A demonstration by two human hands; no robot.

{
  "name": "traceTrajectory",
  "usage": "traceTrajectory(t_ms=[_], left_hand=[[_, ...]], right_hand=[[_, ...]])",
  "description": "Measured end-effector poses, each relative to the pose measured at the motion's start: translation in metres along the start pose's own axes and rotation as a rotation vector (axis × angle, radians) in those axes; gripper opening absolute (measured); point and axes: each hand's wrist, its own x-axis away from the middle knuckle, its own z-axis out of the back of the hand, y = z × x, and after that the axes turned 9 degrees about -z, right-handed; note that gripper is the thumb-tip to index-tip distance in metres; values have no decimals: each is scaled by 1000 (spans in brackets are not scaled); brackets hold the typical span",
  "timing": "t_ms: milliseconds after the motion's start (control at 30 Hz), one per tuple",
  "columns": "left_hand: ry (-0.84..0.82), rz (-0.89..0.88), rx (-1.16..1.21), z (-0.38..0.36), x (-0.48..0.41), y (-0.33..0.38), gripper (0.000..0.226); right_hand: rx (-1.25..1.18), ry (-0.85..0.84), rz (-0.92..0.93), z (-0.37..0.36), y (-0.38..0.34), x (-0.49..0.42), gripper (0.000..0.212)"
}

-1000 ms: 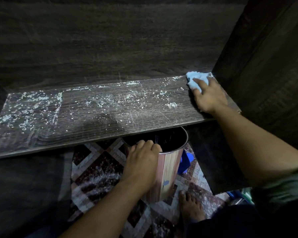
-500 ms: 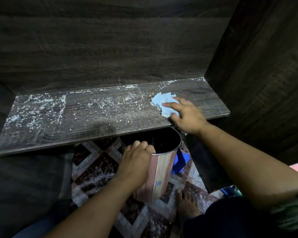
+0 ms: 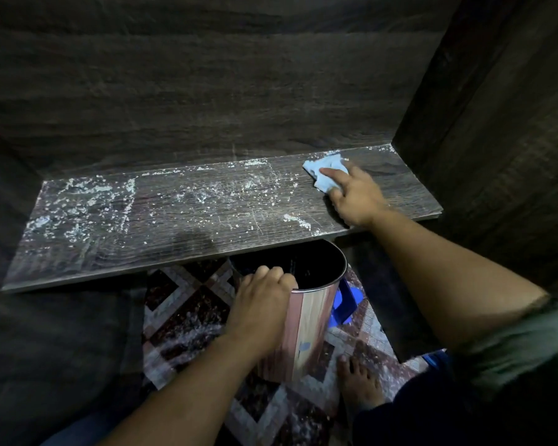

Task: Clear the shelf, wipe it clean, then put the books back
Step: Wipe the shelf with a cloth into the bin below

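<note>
A dark wooden shelf [image 3: 181, 239] runs across the view, speckled with white dust that lies thickest at its left end. My right hand [image 3: 355, 197] presses a light blue cloth [image 3: 326, 170] flat against the shelf near its back right corner. Below the shelf's front edge, my left hand [image 3: 261, 304] grips the rim of a round bin [image 3: 306, 320] with a wood-pattern side and a dark inside, held just under the edge. No books are in view.
Dark wooden walls close the shelf at the back [image 3: 207, 91] and on the right [image 3: 496, 140]. Patterned floor tiles [image 3: 181, 317] below carry spilled white dust. A blue object [image 3: 345, 304] lies behind the bin. A bare foot [image 3: 358, 384] stands on the floor.
My right hand has carried the cloth from the shelf's front edge above the bin back toward the rear right corner. My left hand keeps its grip on the bin rim.
</note>
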Motion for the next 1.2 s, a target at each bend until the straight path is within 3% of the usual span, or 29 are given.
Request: traceTrajectory(t_ms=[100,600,733,833,967,1100,1200], left_hand=[[-22,-1,11,0,-1,0,35],[-52,-12,9,10,8,4,32],[-45,-17,-4,10,10,2,29],[-33,-16,16,8,8,-1,34],[-20,-4,19,6,3,-1,37],[-21,21,17,4,-4,1,36],[-15,30,24,2,-7,1,35]], right_hand=[[54,22,54,-4,-4,6,46],[-167,-159,198,2,-9,81,41],[-342,-340,154,22,-9,81,44],[-489,-164,75,33,-6,50,47],[-323,141,2,31,-6,1,41],[-156,215,-33,17,-18,-31,45],[26,130,-49,-4,-20,-43,47]])
